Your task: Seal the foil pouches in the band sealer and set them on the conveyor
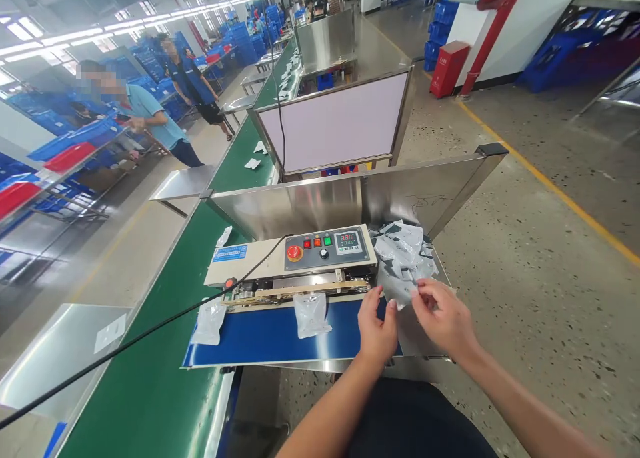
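My right hand [447,317] pinches the edge of a small clear plastic bag [399,291] in front of the pile. My left hand [377,328] is beside the bag's near left corner, thumb and fingers apart, over the right end of the blue conveyor belt [260,341]. A heap of similar plastic bags [403,248] lies on the metal table just beyond both hands. On the left stands a band sealer [290,258] with a lit display. Two filled bags [311,315] hang with their tops in its sealing slot, one mid-belt and one at the left end.
A long green conveyor [165,298] runs along the left with several bags on it. A black cable [150,338] crosses in front of the sealer. Metal panels [320,208] stand behind it. Two people stand at the far left, near blue bins.
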Demonstrator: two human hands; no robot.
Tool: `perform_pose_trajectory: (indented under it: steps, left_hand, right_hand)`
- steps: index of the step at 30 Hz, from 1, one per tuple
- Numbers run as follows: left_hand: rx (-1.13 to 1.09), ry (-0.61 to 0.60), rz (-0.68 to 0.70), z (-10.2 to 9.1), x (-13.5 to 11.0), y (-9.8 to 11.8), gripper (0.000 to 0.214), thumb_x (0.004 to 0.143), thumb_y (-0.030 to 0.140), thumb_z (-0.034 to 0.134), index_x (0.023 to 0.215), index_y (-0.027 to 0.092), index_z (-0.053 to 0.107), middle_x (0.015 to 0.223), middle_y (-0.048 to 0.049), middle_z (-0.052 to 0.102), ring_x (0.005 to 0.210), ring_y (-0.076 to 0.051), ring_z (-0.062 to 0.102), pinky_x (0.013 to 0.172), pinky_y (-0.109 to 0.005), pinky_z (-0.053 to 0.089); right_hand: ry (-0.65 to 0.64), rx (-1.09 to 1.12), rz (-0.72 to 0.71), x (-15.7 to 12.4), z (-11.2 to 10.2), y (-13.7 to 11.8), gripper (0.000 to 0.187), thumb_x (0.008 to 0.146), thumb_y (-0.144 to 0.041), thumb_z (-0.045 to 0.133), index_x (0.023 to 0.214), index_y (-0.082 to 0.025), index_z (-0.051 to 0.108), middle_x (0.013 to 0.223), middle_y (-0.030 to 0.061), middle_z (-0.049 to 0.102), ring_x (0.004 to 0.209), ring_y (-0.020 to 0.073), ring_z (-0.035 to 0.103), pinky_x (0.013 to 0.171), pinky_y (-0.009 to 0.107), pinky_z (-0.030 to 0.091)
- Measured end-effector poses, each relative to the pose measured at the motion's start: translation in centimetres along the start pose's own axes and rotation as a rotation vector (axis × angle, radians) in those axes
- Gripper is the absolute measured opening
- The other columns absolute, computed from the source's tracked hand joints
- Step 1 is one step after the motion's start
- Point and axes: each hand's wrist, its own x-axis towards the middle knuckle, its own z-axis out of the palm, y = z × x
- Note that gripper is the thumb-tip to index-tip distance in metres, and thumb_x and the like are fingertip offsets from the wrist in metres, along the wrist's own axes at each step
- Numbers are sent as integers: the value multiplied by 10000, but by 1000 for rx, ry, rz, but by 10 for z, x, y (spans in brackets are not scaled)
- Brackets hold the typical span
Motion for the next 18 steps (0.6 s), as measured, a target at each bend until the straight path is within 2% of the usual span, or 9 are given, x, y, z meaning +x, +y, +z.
perform_pose_trajectory:
  steps: [1, 3, 6, 8, 10, 13, 16, 18]
  left_hand:
    - [-6, -40, -11, 4, 2, 0, 421, 1080, 494, 670, 1334, 193, 817, 1326, -171, 817, 1230, -313, 761, 1066, -456, 613]
    - [-16, -140, -48, 8, 2, 0, 416, 1112, 505, 601, 1193, 186, 856, 1168, -142, 851, 1090, -287, 780, 1008, -418, 608]
    - [-22, -195, -145, 3, -6, -3, 548, 1134, 558, 516, 945, 165, 848, 925, -113, 829, 857, -250, 738, 816, -350, 577]
    - [-44, -195, -199, -3, -12, -5, 581, 1121, 588, 516, 907, 155, 839, 907, -114, 821, 831, -249, 716, 785, -340, 554]
    - [-76, -201, -230, -10, -16, -8, 574, 1106, 597, 535, 938, 151, 855, 963, -121, 834, 869, -257, 716, 815, -344, 552]
    - [-70, -154, -318, -15, -15, -16, 550, 1041, 621, 619, 910, 149, 869, 904, -104, 822, 829, -250, 690, 772, -329, 529]
    - [-116, -51, -520, -13, -4, -30, 559, 875, 687, 765, 756, 144, 830, 685, -59, 708, 669, -208, 606, 646, -298, 465]
    - [-223, 17, -641, -10, 6, -39, 572, 755, 710, 838, 691, 144, 792, 627, -39, 646, 613, -180, 560, 610, -287, 440]
  right_hand:
    - [-51, 52, 42, -11, -2, -3, 433, 1097, -608, 614, 881, -246, 710, 1171, 154, 784, 891, 242, 725, 798, 360, 592]
    - [-141, 202, 191, -27, -2, -6, 508, 1052, -710, 638, 873, -242, 724, 1194, 168, 788, 939, 270, 751, 778, 367, 617]
    - [-193, 412, 505, -39, 0, -2, 641, 937, -844, 691, 1070, -223, 772, 1172, 169, 800, 784, 250, 734, 660, 360, 622]
    - [-255, 424, 635, -40, -1, 2, 685, 888, -851, 719, 1147, -221, 780, 1051, 139, 814, 684, 232, 693, 618, 354, 603]
    - [-344, 364, 668, -39, -3, 4, 635, 875, -818, 718, 1077, -221, 801, 847, 96, 783, 644, 234, 671, 614, 349, 579]
    - [-389, 307, 723, -33, -2, 7, 561, 851, -753, 707, 965, -212, 806, 657, 57, 695, 599, 230, 648, 570, 323, 520]
    - [-312, 299, 901, -26, 8, 11, 430, 807, -616, 738, 896, -198, 787, 624, 53, 680, 562, 205, 619, 530, 290, 486]
    - [-263, 306, 986, -20, 20, 14, 361, 808, -538, 717, 881, -189, 776, 615, 57, 676, 559, 198, 618, 519, 274, 483]
